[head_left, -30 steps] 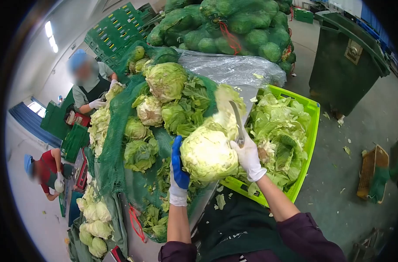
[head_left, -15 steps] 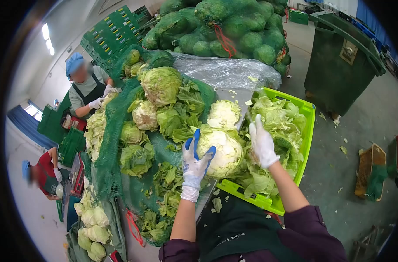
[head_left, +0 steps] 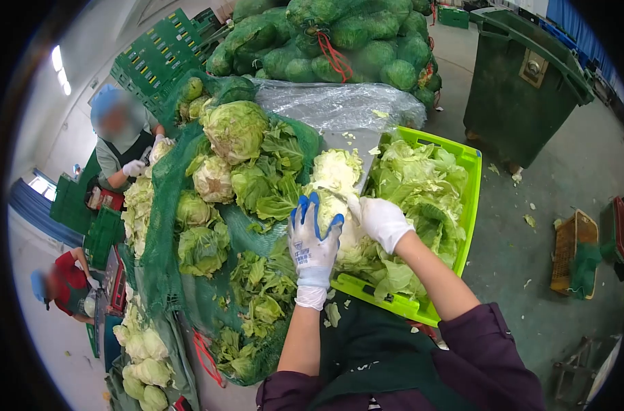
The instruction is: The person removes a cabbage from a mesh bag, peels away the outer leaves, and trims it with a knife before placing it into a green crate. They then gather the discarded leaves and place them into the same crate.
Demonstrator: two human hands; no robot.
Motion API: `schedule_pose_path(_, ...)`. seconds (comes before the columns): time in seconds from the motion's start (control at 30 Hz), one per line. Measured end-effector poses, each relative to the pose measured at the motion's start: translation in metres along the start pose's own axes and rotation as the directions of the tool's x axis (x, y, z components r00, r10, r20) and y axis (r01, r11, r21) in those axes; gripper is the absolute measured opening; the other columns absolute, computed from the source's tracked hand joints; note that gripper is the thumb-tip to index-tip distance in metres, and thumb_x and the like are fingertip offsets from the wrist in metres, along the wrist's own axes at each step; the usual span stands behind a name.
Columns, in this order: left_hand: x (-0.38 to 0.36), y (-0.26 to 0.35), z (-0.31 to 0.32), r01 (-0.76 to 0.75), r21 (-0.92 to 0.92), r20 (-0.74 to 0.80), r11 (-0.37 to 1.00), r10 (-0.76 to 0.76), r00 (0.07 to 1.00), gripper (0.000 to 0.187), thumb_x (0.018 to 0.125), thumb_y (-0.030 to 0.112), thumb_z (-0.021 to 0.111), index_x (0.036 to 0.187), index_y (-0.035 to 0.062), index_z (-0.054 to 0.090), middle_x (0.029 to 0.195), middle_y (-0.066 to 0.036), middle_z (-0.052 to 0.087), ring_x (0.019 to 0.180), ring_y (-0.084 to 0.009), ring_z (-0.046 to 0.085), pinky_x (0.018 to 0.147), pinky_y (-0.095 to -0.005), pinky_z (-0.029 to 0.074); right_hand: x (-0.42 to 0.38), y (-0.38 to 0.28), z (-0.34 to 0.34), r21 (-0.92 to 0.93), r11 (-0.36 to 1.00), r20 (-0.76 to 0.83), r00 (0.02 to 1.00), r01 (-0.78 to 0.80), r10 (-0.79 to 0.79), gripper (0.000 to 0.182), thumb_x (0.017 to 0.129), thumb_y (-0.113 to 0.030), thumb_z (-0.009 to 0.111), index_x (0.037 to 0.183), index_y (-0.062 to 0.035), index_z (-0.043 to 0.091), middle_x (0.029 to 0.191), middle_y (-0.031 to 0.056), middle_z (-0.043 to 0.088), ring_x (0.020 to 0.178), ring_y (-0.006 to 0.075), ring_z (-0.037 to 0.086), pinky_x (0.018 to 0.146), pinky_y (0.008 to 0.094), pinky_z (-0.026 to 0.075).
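A trimmed pale cabbage (head_left: 351, 241) sits in front of me, partly covered by both hands. My left hand (head_left: 314, 240), in a white glove with blue fingers, grips its left side with the fingers curved over it. At the upper right of the cabbage, my right hand (head_left: 386, 222) is closed, in a white glove. What its fingers hold is hidden from view. Just beyond stands another pale trimmed cabbage (head_left: 336, 168). To the right, loose cabbage leaves (head_left: 418, 181) fill a bright green crate (head_left: 473, 205).
Untrimmed cabbages (head_left: 235, 130) lie on green netting (head_left: 162, 240) at left. Netted cabbage sacks (head_left: 353, 51) are piled behind clear plastic film (head_left: 339, 106). A dark green wheeled bin (head_left: 517, 96) stands at the back right. Two co-workers (head_left: 123, 147) work at left.
My right hand has moved left from above the leaf crate to the cabbage, its fingers now closed. My left hand still grips the cabbage. The view has shifted slightly.
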State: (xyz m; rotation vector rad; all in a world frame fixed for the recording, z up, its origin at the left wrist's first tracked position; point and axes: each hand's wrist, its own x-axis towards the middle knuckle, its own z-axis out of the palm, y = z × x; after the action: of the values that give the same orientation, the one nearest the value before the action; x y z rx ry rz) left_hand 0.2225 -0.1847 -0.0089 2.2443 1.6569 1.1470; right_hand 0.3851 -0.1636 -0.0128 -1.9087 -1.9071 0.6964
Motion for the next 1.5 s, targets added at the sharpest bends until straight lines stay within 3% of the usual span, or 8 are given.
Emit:
schedule_pose_path(0.33,-0.039,0.032,-0.013,-0.165,0.123,0.002,0.979,0.166,0.986,0.057,0.069,0.031,0.076,0.120,0.0121,0.060,0.125,-0.015,0.052,0.115,-0.0361,0.048,0.096,-0.0449,0.043,0.018,0.110,0.027,0.244,0.942,0.000,0.971,-0.230,0.237,0.053,0.091,-0.042,0.043,0.086,0.0049,0.065,0.084,0.0249,0.065,0.081,0.0387,0.063,0.079,0.0419,0.048)
schedule_pose_path(0.43,-0.015,0.019,-0.034,0.118,-0.004,0.044,0.993,-0.117,0.992,0.064,0.069,0.028,0.077,0.127,0.0141,0.055,0.119,-0.020,0.052,0.104,-0.0342,0.056,0.089,-0.0408,0.048,-0.029,0.101,0.036,0.699,0.712,-0.227,0.926,-0.061,0.302,0.035,0.095,-0.031,0.050,0.084,0.0001,0.059,0.054,0.0069,0.056,0.043,0.0138,0.054,0.044,0.0313,0.044)
schedule_pose_path(0.73,0.008,-0.022,-0.036,0.082,0.231,0.211,0.970,-0.132,0.968,0.059,0.070,0.035,0.075,0.122,0.0134,0.059,0.114,-0.019,0.054,0.114,-0.0343,0.049,0.093,-0.0406,0.045,-0.079,0.003,0.076,0.236,0.966,-0.363,0.932,0.110,-0.018,0.072,0.098,-0.040,0.041,0.147,-0.0003,0.006,0.057,0.0196,0.057,0.046,0.0359,0.055,0.046,0.0451,0.044)
schedule_pose_path(0.8,0.007,-0.046,-0.008,0.205,-0.631,0.170,0.748,-0.124,0.978,0.053,0.069,0.020,0.077,0.118,0.0090,0.061,0.121,-0.019,0.052,0.120,-0.0330,0.047,0.099,-0.0396,0.041,-0.073,0.008,0.078,0.232,0.971,-0.366,0.930,0.053,0.037,0.073,0.097,-0.039,0.041,0.146,0.0025,0.006,0.054,0.0193,0.056,0.043,0.0354,0.054,0.043,0.0456,0.043)
schedule_pose_path(1.13,-0.024,-0.028,-0.026,0.168,-0.509,0.135,0.844,-0.115,0.984,0.050,0.073,0.010,0.072,0.120,0.0039,0.059,0.133,-0.013,0.046,0.123,-0.0262,0.044,0.102,-0.0365,0.038,0.025,0.095,0.081,0.224,0.960,-0.030,0.984,-0.166,0.177,0.063,0.096,-0.051,0.031,0.103,0.0031,0.063,0.092,0.0321,0.061,0.093,0.0455,0.059,0.082,0.0496,0.046)
schedule_pose_path(1.3,-0.044,-0.076,-0.027,0.287,-0.875,0.161,0.389,-0.326,0.932,0.052,0.077,0.001,0.056,0.129,0.0012,0.049,0.134,-0.007,0.044,0.121,-0.0191,0.045,0.100,-0.0313,0.041,0.007,0.086,0.108,0.427,0.896,-0.379,0.876,-0.122,0.300,0.055,0.094,-0.048,0.044,0.106,0.0033,0.058,0.091,0.0300,0.063,0.089,0.0447,0.059,0.082,0.0475,0.045)
schedule_pose_path(1.4,-0.054,-0.101,-0.032,0.335,-0.905,0.187,0.264,-0.460,0.868,0.049,0.083,0.009,0.058,0.130,0.0031,0.047,0.125,-0.011,0.051,0.111,-0.0187,0.052,0.094,-0.0298,0.045,-0.057,0.030,0.084,0.742,0.667,-0.274,0.873,-0.074,0.402,0.047,0.091,-0.037,0.059,0.113,0.0046,0.053,0.074,0.0167,0.063,0.062,0.0223,0.058,0.064,0.0332,0.048)
schedule_pose_path(1.5,-0.065,-0.075,-0.031,0.308,-0.932,0.131,0.193,-0.611,0.781,0.048,0.086,0.018,0.063,0.129,0.0042,0.047,0.122,-0.012,0.053,0.107,-0.0189,0.053,0.092,-0.0297,0.045,-0.081,-0.014,0.123,0.732,0.669,-0.278,0.953,0.128,0.122,0.076,0.084,-0.038,0.067,0.137,0.0065,0.035,0.107,0.0226,0.062,0.087,0.0194,0.061,0.080,0.0298,0.049)
